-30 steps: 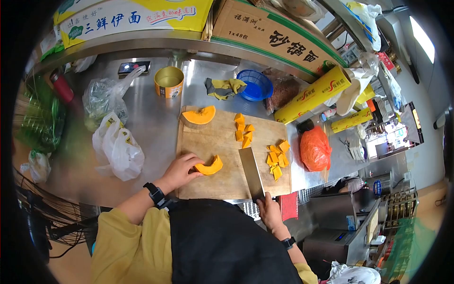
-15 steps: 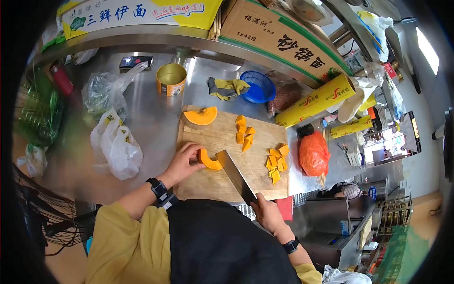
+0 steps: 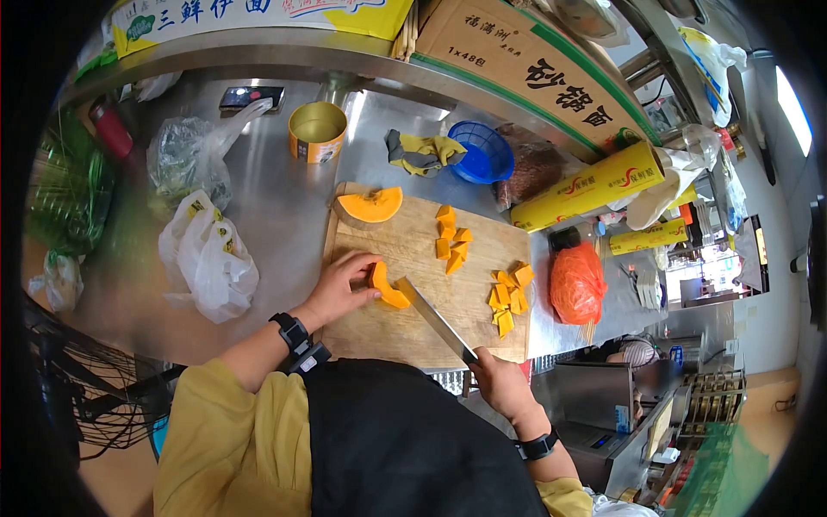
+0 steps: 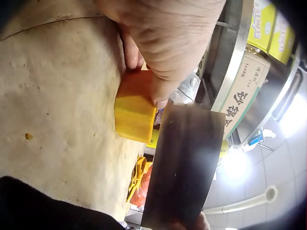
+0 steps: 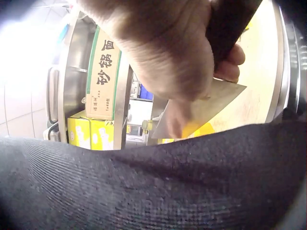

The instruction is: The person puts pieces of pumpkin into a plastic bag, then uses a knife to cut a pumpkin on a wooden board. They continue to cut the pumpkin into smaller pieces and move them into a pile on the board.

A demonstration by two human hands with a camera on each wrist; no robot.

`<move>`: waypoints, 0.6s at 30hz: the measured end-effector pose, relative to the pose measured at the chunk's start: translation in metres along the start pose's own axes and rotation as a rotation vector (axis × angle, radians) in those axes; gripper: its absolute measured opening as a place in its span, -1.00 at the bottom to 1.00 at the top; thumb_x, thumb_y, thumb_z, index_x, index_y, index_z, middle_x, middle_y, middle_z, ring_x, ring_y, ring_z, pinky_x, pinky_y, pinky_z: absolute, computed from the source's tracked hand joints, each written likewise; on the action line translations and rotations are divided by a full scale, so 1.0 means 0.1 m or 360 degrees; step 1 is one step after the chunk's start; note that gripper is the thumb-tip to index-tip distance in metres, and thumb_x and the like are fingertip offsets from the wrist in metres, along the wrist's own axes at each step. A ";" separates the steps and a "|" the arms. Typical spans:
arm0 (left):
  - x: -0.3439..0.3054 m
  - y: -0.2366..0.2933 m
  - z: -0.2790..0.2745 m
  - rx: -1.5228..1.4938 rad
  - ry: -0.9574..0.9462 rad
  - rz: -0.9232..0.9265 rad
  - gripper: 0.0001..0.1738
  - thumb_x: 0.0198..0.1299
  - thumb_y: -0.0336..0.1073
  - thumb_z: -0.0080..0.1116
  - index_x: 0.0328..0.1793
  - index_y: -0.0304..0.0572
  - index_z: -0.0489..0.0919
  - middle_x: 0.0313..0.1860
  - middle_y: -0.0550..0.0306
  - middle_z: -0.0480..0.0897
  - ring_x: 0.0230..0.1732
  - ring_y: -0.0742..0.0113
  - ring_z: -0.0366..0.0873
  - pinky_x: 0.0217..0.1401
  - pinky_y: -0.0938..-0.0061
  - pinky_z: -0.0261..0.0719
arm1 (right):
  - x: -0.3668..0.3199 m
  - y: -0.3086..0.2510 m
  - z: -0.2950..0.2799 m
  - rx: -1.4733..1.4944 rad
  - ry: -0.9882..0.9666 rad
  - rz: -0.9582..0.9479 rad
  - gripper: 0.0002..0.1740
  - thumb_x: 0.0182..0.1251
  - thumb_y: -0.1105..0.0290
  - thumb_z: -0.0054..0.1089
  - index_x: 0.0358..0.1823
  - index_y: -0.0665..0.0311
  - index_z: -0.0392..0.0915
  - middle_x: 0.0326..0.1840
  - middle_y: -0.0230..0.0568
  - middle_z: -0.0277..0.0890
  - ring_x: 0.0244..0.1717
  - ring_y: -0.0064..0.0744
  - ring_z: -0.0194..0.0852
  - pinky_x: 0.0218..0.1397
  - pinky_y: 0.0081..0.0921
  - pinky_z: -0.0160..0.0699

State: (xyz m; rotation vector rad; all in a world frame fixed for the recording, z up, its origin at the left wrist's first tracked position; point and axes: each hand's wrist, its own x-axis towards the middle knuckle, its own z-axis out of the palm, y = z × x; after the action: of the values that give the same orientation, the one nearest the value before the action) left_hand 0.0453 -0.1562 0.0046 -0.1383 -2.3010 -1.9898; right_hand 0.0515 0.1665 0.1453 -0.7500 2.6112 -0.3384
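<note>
Left and right hands at a cutting board point(image 3: 366, 338) set on a metal surface point(image 3: 280, 198). Left hand point(image 3: 338, 291): thumb and fingers pinch a curved pumpkin slice point(image 3: 387, 287), which lies on the left part of the board. Right hand point(image 3: 505, 384): fingers curled round the dark handle of a cleaver point(image 3: 435, 319), its blade slanting across the board, with the far end just beside the slice; whether the two touch cannot be told. Above the slice, near the board's upper left corner, lies a larger pumpkin wedge point(image 3: 370, 207). Cut chunks form two groups: an upper group point(image 3: 444, 231) right of the wedge and a lower group point(image 3: 504, 298) near the right edge. Beyond the board stand an open tin point(image 3: 315, 149), a yellow and grey cloth point(image 3: 425, 153) and a blue basket point(image 3: 481, 153), the last two side by side. To the right sits a red-orange bag point(image 3: 577, 284); to the left, a white plastic bag point(image 3: 209, 258).
</note>
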 end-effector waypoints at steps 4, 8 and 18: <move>0.02 -0.04 0.00 -0.0030 -0.0009 -0.0018 -0.33 0.07 -0.49 0.41 0.36 -0.20 0.45 0.26 0.03 0.47 0.23 0.22 0.54 0.33 0.37 0.59 | 0.02 0.04 -0.01 -0.0014 -0.0026 -0.0036 -0.80 0.42 0.34 0.12 -0.06 0.21 0.35 -0.46 0.14 0.55 -0.34 0.22 0.58 -0.31 0.01 0.51; 0.02 -0.03 -0.01 -0.0026 -0.0005 -0.0031 -0.32 0.07 -0.46 0.41 0.37 -0.17 0.46 0.26 0.03 0.48 0.23 0.21 0.54 0.33 0.37 0.60 | 0.04 0.08 0.00 0.0010 -0.0050 -0.0059 -0.80 0.42 0.34 0.11 -0.05 0.22 0.34 -0.47 0.15 0.55 -0.35 0.23 0.58 -0.32 0.01 0.50; 0.03 -0.04 0.00 0.0027 0.0001 -0.0045 -0.32 0.07 -0.44 0.42 0.37 -0.13 0.46 0.31 0.04 0.50 0.25 0.21 0.53 0.32 0.35 0.60 | 0.08 0.07 -0.07 0.0023 -0.0155 -0.0056 -0.79 0.42 0.37 0.09 -0.05 0.25 0.30 -0.47 0.17 0.54 -0.35 0.25 0.57 -0.31 0.04 0.48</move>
State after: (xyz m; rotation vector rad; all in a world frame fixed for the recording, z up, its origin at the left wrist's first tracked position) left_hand 0.0423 -0.1564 0.0013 -0.1043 -2.3321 -1.9826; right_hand 0.0393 0.1688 0.1463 -0.7884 2.5044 -0.3221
